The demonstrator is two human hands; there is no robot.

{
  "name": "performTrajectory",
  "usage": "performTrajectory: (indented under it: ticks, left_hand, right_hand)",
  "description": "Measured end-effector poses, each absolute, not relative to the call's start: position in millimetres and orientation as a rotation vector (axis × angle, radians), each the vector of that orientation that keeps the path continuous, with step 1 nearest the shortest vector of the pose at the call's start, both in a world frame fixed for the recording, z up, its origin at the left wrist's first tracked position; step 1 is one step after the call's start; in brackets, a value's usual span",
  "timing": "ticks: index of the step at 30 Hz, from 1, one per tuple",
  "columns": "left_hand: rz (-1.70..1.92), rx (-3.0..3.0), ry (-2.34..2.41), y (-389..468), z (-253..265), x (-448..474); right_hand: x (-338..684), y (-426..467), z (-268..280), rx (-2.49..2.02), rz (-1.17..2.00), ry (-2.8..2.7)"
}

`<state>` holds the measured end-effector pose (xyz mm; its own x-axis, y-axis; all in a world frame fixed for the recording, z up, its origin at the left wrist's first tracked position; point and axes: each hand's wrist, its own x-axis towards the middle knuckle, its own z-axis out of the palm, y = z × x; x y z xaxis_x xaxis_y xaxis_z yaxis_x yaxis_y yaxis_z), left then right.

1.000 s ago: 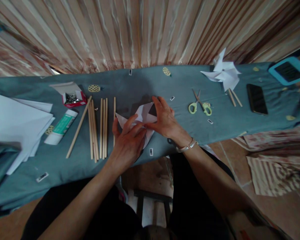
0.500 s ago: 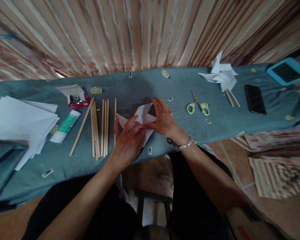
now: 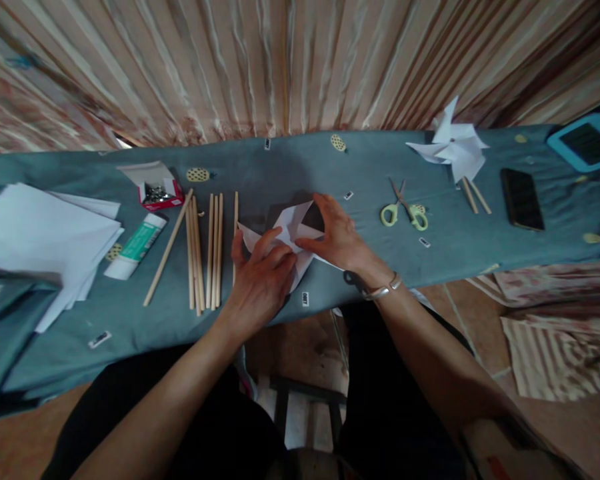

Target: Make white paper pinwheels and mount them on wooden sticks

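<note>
A white paper pinwheel (image 3: 291,220) lies on the cloth-covered table in front of me, its blades folded in toward the middle. My left hand (image 3: 263,275) grips its left and centre part, fingers bent over the paper near the middle. From the right, my right hand (image 3: 341,235) touches it, with thumb and fingers spread apart; the thumb rests close to the centre and the fingertips are by the upper right blade. Whether a pin sits in the middle is hidden by my fingers. A single wooden stick (image 3: 236,203) stands out just left of the pinwheel, partly behind my left hand.
Several wooden sticks (image 3: 215,253), an open red box of metal pins (image 3: 161,193), a glue stick (image 3: 137,247) and white paper sheets (image 3: 55,233) lie leftward. Rightward are open scissors (image 3: 403,207), a finished pinwheel (image 3: 453,143), a phone (image 3: 523,199) and a blue-framed tablet (image 3: 587,143).
My right hand has shifted slightly and its fingers are spread wider from the thumb; more of the pinwheel's right blades shows. My left hand stays on the paper. The view has moved slightly.
</note>
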<state>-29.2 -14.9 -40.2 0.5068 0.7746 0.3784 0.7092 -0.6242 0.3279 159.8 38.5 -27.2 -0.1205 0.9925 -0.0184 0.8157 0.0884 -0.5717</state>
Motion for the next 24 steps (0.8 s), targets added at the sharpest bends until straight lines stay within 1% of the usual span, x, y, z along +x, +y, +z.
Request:
performTrajectory:
  ticks: [24]
  left_hand:
    - [0.730, 2.550, 1.259, -13.5, -37.5, -29.2]
  right_hand:
    - [159.1, 35.7, -32.8, -1.802, 0.596, -2.053]
